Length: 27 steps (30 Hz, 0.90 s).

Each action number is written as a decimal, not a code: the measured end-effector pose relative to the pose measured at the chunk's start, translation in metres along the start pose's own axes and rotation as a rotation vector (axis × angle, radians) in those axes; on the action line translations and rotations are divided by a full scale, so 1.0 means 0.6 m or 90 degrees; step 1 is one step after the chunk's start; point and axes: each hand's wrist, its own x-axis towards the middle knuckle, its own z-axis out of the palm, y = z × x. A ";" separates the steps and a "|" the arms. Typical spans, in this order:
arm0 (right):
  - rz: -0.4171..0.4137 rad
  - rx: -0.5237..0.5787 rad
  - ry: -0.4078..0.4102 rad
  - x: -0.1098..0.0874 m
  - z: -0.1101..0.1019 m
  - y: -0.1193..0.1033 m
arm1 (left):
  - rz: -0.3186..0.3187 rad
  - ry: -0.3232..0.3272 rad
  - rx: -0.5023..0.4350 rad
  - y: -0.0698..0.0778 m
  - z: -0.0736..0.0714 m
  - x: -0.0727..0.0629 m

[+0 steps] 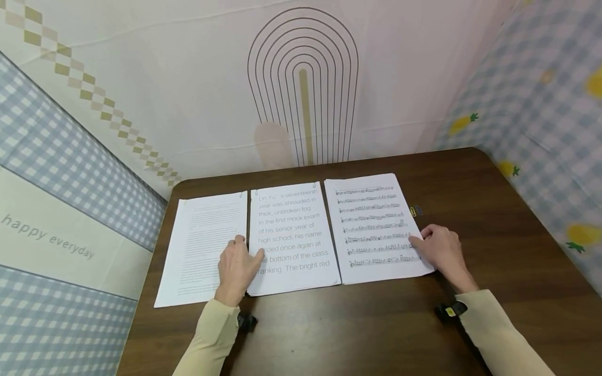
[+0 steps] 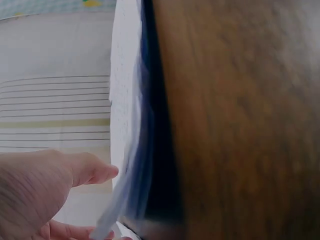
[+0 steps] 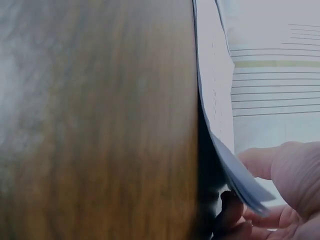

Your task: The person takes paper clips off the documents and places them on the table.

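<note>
In the head view, three stacks of paper lie side by side. My left hand [image 1: 236,267] is at the left edge of the middle stack of large-print pages [image 1: 291,237], its thumb on top. The left wrist view shows the fingers at that edge and the sheets [image 2: 131,150] bending there. My right hand [image 1: 443,251] pinches the right edge of the sheet music [image 1: 376,224], thumb above. In the right wrist view, fingers curl below the raised paper edge [image 3: 240,175]. The left stack of small-print pages [image 1: 202,245] lies flat beside my left fingers.
A yellow paper clip [image 1: 413,211] and a blue paper clip [image 1: 419,210] lie right of the sheet music. Clips also sit at the top corners of the left and middle stacks. The brown wooden table [image 1: 329,334] meets a patterned cloth wall [image 1: 202,104] at its back.
</note>
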 end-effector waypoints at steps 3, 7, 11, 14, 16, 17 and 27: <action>0.020 -0.010 -0.008 -0.001 0.000 0.000 | 0.000 -0.008 0.014 0.003 0.005 0.002; 0.036 -0.012 -0.008 -0.003 0.000 0.002 | -0.002 -0.021 0.021 0.010 0.010 0.005; 0.040 -0.009 -0.005 -0.004 0.000 0.004 | -0.006 -0.037 0.027 0.017 0.011 0.009; 0.050 0.000 -0.008 -0.005 0.000 0.004 | -0.003 -0.053 0.039 0.021 0.010 0.014; 0.067 0.011 -0.010 -0.008 -0.001 0.002 | -0.004 -0.070 0.048 0.023 0.009 0.018; 0.076 0.017 -0.011 -0.010 -0.002 0.002 | -0.006 -0.079 0.050 0.023 0.008 0.020; 0.067 0.049 0.020 -0.037 -0.004 -0.021 | -0.084 -0.152 -0.031 0.005 0.002 0.036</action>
